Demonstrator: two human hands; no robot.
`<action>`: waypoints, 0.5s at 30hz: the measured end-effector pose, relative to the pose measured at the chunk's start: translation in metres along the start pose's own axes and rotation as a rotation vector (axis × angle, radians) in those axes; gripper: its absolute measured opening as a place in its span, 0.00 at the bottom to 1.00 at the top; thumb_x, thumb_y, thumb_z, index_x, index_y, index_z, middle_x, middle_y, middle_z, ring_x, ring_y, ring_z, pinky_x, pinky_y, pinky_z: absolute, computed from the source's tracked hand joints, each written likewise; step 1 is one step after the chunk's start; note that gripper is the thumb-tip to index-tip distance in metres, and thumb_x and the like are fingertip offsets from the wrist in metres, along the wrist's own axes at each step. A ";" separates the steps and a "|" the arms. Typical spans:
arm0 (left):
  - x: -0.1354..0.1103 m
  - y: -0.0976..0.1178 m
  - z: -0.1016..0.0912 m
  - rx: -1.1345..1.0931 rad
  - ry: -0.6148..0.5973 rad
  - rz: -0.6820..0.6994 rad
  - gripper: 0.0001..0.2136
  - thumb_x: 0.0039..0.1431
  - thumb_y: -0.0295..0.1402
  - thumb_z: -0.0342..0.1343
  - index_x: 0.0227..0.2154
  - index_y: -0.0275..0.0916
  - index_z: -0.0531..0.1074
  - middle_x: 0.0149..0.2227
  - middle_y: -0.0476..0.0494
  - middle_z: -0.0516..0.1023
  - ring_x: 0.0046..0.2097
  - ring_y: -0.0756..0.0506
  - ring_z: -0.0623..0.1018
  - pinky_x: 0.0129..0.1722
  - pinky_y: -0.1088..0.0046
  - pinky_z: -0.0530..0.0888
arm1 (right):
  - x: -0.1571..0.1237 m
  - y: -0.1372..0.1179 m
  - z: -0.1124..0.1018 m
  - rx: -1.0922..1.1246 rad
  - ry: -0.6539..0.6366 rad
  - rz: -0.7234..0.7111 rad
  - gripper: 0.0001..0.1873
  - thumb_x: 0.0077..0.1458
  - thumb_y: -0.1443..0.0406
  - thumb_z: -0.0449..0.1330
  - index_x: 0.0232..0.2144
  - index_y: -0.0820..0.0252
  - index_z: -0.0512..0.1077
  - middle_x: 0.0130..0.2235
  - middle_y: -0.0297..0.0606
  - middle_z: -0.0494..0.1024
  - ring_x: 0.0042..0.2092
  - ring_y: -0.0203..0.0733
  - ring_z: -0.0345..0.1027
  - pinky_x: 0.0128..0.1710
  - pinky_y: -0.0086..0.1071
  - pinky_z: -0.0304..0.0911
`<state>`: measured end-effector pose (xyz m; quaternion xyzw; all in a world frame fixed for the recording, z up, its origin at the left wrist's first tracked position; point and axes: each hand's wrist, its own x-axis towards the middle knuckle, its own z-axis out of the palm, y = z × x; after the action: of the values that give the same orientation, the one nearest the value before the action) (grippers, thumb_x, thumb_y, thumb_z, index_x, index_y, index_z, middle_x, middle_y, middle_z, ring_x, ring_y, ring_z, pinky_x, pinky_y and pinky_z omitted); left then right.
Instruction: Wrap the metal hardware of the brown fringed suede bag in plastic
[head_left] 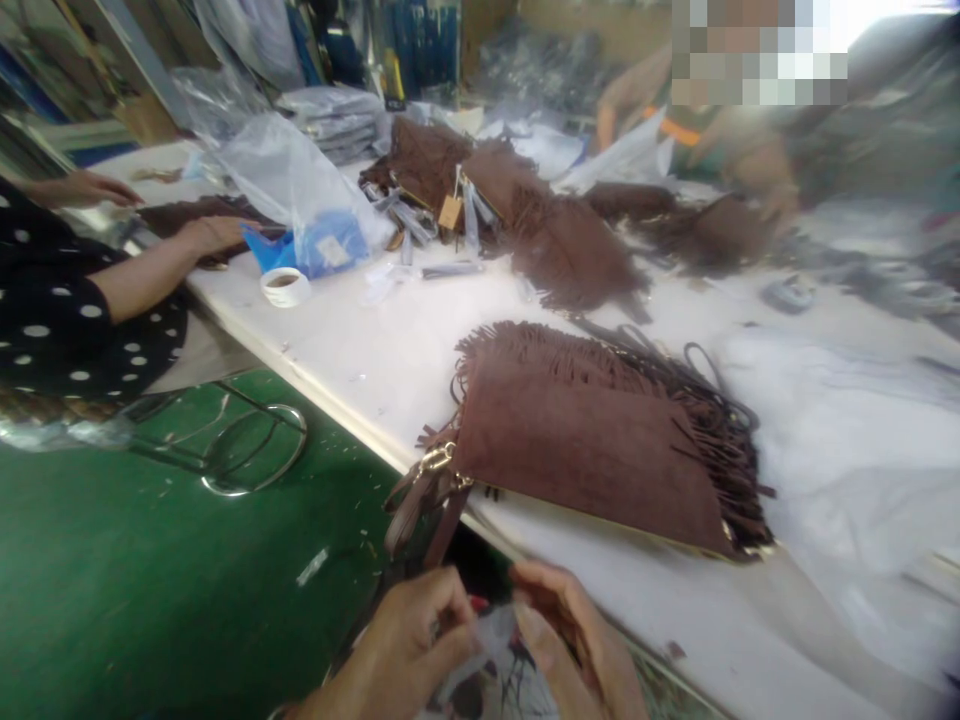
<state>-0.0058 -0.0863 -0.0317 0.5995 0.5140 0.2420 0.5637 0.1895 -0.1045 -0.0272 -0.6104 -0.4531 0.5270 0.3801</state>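
Low in the picture, just off the table's front edge, my left hand (409,640) is closed, its thumb and fingers pinching a piece of clear plastic film (495,640). Curled around the other side of the film is my right hand (577,645), its thumb pressed to it. What lies inside or behind the film is hard to make out. Beyond my hands a brown fringed suede bag (577,440) lies flat on the table, its strap and gold clasp (437,458) hanging over the edge at the left. Neither hand touches the bag.
More brown fringed bags (577,250) lie across the white table (360,350). A tape roll (285,287) sits by blue plastic (330,243). At left, a co-worker's hand (214,235) rests on brown material; another person's hand (780,200) is at far right. White sheets (847,450) cover the right side.
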 end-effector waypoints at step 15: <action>-0.006 -0.025 0.001 0.541 0.085 0.428 0.10 0.66 0.30 0.46 0.29 0.40 0.67 0.29 0.46 0.71 0.32 0.46 0.71 0.32 0.72 0.63 | 0.003 0.007 0.021 0.346 -0.184 0.153 0.19 0.45 0.56 0.67 0.40 0.56 0.74 0.39 0.40 0.78 0.39 0.43 0.72 0.38 0.33 0.67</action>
<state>-0.0156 -0.0959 -0.0538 0.8107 0.4453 0.2345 0.2991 0.1700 -0.1035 -0.0377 -0.5179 -0.3410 0.6778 0.3951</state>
